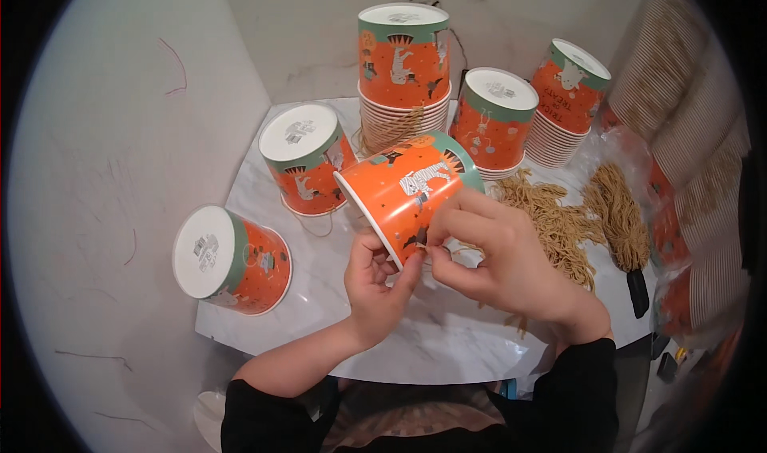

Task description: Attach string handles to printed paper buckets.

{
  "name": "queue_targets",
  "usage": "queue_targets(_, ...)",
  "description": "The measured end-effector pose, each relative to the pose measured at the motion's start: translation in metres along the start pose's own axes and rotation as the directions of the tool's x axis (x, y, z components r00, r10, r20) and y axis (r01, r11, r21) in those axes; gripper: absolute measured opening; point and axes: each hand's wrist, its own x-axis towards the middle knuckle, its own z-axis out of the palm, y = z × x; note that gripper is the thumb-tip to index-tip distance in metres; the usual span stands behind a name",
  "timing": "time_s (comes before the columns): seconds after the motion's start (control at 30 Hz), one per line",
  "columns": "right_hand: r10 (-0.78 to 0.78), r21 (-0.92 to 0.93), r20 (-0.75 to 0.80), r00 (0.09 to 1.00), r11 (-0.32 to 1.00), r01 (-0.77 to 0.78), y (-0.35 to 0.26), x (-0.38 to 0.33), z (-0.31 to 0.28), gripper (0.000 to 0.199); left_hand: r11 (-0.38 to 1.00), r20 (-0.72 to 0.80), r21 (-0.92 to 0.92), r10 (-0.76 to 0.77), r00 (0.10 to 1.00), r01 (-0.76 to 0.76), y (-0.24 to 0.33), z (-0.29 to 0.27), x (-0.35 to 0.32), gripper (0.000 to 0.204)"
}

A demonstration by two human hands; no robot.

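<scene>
An orange paper bucket (399, 189) with a green band and a white rim lies tilted in my hands, its open mouth toward the lower left. My left hand (375, 285) grips it at the rim, fingers inside the mouth and thumb on the outer wall. At the wall near that rim, my right hand (491, 249) pinches a thin, pale end of cord (422, 246). Whether the cord passes through the wall cannot be made out. Close to my right hand, a loose heap of tan cords (551, 217) spreads on the table.
Two single upturned buckets, one upright (307, 161) and one tilted (233, 257), stand at the left. Behind are a tall bucket stack (404, 61), a shorter bucket (495, 121) and another stack (569, 101). A cord bundle (619, 221) and bagged bucket stacks (711, 181) fill the right.
</scene>
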Motion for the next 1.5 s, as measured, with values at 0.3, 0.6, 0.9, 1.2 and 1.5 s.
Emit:
queue_targets(0.3,-0.041,-0.156,0.006,0.999,0.987,0.041,0.01,-0.001,0.01,0.016,1.0,0.094,-0.027,0.015,0.995,-0.012,-0.006,0.0,-0.005,0.045)
queue_targets(0.6,-0.079,-0.243,0.043,0.996,0.966,0.087,0.002,0.0,0.005,0.018,0.997,0.053,-0.067,0.049,0.997,-0.045,-0.003,0.001,-0.006,0.057)
queue_targets(0.9,-0.048,-0.062,0.11,0.993,0.997,0.055,0.008,0.0,-0.001,0.016,0.939,0.129,0.273,0.177,0.976,-0.207,-0.002,-0.009,0.004,0.018)
queue_targets(1.2,0.044,-0.038,0.175,0.984,0.999,-0.038,-0.001,0.001,-0.002,0.011,0.912,0.086,0.32,0.24,0.967,-0.255,-0.007,-0.011,0.001,0.01)
queue_targets(1.5,0.175,0.212,0.273,0.946,0.948,-0.236,0.009,0.002,0.016,0.016,0.821,0.158,0.512,0.2,0.967,-0.253,-0.01,-0.021,0.0,0.027)
